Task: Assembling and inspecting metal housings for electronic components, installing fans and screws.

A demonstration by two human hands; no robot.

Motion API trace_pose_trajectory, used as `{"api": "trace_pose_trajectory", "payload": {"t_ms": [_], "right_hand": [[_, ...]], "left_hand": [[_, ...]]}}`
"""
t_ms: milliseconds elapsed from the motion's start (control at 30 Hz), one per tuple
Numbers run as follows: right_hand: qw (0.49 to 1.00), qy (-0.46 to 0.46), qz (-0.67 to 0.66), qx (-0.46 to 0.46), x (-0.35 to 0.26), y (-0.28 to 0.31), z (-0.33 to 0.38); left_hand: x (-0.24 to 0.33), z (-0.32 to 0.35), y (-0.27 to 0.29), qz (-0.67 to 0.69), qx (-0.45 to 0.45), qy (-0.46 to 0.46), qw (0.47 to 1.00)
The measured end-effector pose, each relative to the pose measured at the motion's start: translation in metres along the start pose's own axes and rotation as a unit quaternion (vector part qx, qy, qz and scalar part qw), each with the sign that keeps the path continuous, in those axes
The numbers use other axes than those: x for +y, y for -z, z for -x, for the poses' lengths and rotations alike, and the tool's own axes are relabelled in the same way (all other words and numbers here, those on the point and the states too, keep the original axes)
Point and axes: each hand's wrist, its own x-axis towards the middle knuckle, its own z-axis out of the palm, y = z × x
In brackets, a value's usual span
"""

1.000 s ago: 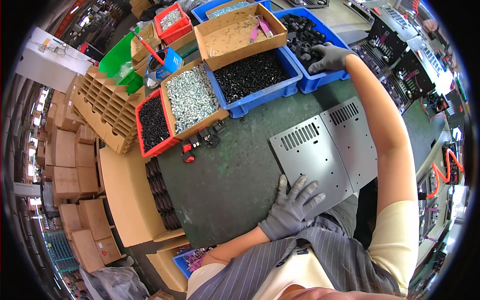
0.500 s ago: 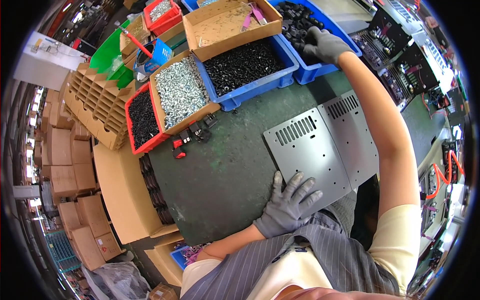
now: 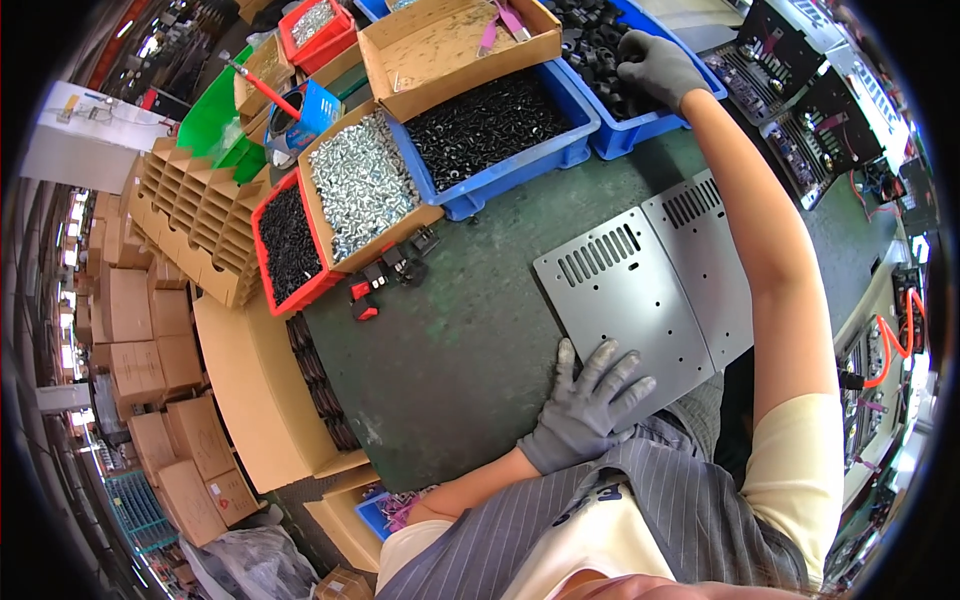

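My left hand (image 3: 587,405), in a grey glove, lies with spread fingers on the lower left corner of a grey metal panel (image 3: 625,305). A second slotted metal panel (image 3: 708,270) lies right beside it, partly covered by my right arm. Both panels have a row of slots at the far end and small round holes. My right hand (image 3: 662,72), also gloved, is over a blue bin (image 3: 622,140) of chunky black parts (image 3: 592,60). Its fingers are curled in toward the parts; anything between them cannot be made out.
Left of that bin stand a blue bin of black screws (image 3: 485,130), a cardboard box of silver screws (image 3: 360,180) and a red bin of black screws (image 3: 287,240). Small black and red switches (image 3: 365,298) lie on the dark green table (image 3: 430,360). Circuit-board assemblies (image 3: 790,140) stand at far right.
My right hand has lifted slightly and drawn a little to the right over the black parts. The left hand keeps its place on the panel; the whole view has shifted slightly.
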Motion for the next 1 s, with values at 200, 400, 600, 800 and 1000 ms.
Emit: {"api": "trace_pose_trajectory", "payload": {"t_ms": [200,400,600,800,1000], "right_hand": [[0.988,0.033,-0.141,0.054,0.013,-0.001,-0.004],[0.983,0.012,-0.178,0.049,0.013,0.001,-0.002],[0.942,0.031,-0.317,0.102,0.021,0.006,0.000],[0.931,-0.003,-0.359,0.068,0.023,0.015,0.004],[0.917,-0.022,-0.393,0.065,0.021,0.018,0.007]], "left_hand": [[0.003,0.001,0.007,0.020,-0.033,0.021,0.999],[0.005,0.001,0.011,-0.020,-0.053,0.020,0.998],[0.005,0.003,0.008,-0.037,-0.054,0.012,0.998],[0.006,0.002,0.010,-0.032,-0.068,0.018,0.997],[0.005,0.003,0.009,-0.023,-0.074,0.020,0.997]]}}
